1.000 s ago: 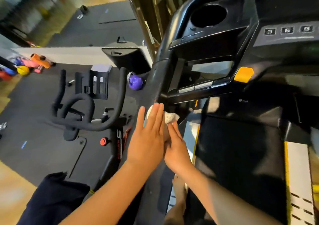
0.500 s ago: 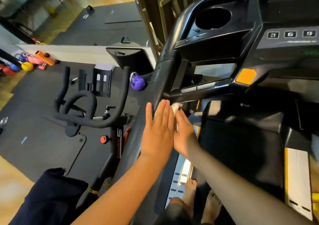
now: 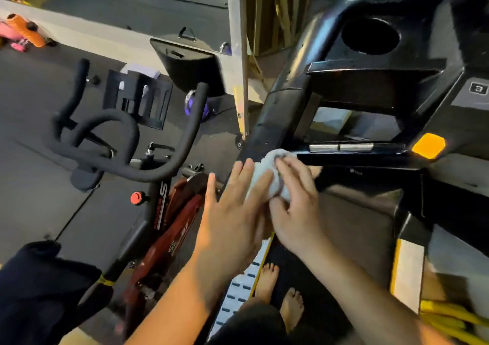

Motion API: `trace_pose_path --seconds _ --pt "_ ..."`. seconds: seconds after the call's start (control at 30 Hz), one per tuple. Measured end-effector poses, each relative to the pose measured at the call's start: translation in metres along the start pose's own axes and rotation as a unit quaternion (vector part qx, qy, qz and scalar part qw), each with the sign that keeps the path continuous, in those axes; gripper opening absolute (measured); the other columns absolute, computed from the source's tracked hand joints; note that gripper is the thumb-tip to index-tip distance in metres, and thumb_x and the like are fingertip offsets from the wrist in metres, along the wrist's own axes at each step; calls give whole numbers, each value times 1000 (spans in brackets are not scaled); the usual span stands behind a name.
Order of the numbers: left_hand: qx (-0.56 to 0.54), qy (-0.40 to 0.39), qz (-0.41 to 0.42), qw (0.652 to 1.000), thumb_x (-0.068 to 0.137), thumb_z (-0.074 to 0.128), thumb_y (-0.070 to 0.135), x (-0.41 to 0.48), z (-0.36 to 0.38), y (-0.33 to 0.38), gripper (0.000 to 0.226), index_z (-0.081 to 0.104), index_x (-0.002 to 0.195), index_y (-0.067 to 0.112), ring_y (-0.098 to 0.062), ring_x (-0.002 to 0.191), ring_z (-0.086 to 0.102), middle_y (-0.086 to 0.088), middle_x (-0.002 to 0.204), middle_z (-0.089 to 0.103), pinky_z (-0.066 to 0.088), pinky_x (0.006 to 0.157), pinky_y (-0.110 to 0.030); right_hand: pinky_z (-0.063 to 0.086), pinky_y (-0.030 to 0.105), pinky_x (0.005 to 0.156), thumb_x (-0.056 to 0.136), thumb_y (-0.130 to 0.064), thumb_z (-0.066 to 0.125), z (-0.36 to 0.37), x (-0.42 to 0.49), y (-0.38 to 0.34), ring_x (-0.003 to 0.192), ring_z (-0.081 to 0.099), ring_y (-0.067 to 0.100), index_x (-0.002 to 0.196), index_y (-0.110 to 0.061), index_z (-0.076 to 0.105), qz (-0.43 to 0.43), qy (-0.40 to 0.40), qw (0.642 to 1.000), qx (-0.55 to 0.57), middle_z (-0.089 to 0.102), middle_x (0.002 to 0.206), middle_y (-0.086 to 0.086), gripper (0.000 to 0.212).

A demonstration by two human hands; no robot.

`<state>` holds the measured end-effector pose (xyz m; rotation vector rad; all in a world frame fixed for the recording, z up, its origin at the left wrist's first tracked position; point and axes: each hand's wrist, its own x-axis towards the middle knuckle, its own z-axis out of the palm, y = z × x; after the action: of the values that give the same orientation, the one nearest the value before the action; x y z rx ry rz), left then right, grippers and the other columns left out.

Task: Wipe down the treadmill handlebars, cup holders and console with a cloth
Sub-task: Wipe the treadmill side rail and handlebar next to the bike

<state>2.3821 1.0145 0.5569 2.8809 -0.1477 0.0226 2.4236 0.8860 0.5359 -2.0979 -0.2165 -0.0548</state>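
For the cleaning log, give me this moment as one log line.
step: wiping handlebar | cloth: on handlebar | right hand: grips cloth | left hand: flat, alongside cloth | cup holder: not touched

My cloth looks like soft, nubby white terry. The treadmill handlebar beneath it is smooth black plastic with a glossy sheen, as is the cup holder farther off. Silvery metal strips shine just right. Left, the bike's handlebars look matt, foam-padded.
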Motion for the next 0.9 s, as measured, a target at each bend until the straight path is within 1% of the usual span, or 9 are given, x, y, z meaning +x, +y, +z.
trace_pose_path --seconds 0.1,0.2,0.3,0.4,0.5,0.6,0.7,0.8,0.9 --pt "-128 -16 -89 988 96 20 39 31 -7 -15 59 31 152 23 -19 150 13 5 159 29 13 118 -58 32 29 112 84 -10 53 -11 34 -20 126 44 22 131 -10 58 -83 3 993 -88 50 138 9 47" --pt "-261 -39 -80 961 98 22 39 35 -4 -40 53 27 151 38 -11 150 12 21 156 29 12 118 -56 37 34 109 88 -16 56 -11 32 -30 125 45 21 125 -10 64 -127 -54 976 -170 53 138 6 38" --pt "-349 -38 -84 933 99 27 41 16 -4 -56 42 34 140 51 -15 148 23 34 141 40 18 117 -56 45 29 96 90 -26 54 -16 10 -26 119 47 19 124 -15 65 -135 -101 962 -215 52 138 2 37" --pt "-436 -84 -119 888 97 30 43 29 -2 -62 35 50 126 46 -18 138 41 25 125 56 31 113 -47 48 41 90 93 -34 48 -18 32 -28 113 46 26 125 -19 64 -151 -116 940 -282 51 137 5 39" --pt "-461 -127 -154 864 98 29 46 48 5 -69 28 54 111 46 -10 113 56 18 113 61 37 94 -16 46 52 90 92 -31 49 -10 45 -39 110 44 31 126 -16 63 -144 -110 916 -358 52 133 10 40" --pt "-466 -170 -178 850 101 23 55 47 6 -72 35 55 114 47 -9 115 55 20 112 61 38 90 -25 48 46 88 93 -38 48 -7 18 -57 109 45 27 130 -18 61 -111 -129 905 -390 49 134 7 43" --pt "-498 -227 -219 808 103 19 52 59 3 -76 51 52 136 30 -20 138 39 1 143 51 28 107 -33 47 42 88 93 -45 45 -3 21 -63 110 44 23 130 -22 61 -112 -153 894 -407 51 132 3 47" --pt "-497 -265 -245 789 106 18 47 80 9 -84 53 46 143 21 -26 145 26 -9 153 39 22 113 -37 44 46 94 93 -46 47 8 47 -69 116 44 26 132 -23 60 -101 -143 875 -452 55 132 2 47" --pt "-497 -235 -227 804 104 22 49 79 22 -90 51 61 116 18 -28 129 45 -8 129 56 36 104 -40 45 46 93 94 -45 46 21 43 -80 114 46 30 136 -19 56 -99 -156 845 -502 55 134 7 50"
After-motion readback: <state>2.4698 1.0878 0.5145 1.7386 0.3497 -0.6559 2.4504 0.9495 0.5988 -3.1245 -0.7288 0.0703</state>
